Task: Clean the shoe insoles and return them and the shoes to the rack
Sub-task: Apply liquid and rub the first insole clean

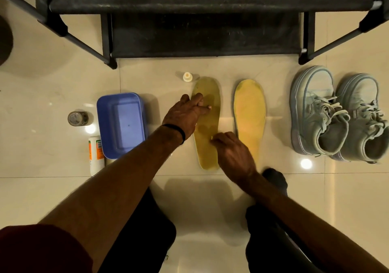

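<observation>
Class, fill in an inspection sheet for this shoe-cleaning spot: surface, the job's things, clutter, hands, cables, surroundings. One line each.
Surface: glossy tiled floor with light glare.
Job's things: two yellow insoles lie side by side; the left insole looks darker and blotched, the right insole paler. The shoes stand as a pair to the right, still off the rack.
Clutter: blue tub, small cap, tape roll, bottle lying beside the tub.
Hands: left hand rests on the left insole, fingers fairly straight; right hand touches its lower part, fingers curled.
Cables: nothing seen.
Surroundings: the person's dark trousers, a foot.
</observation>
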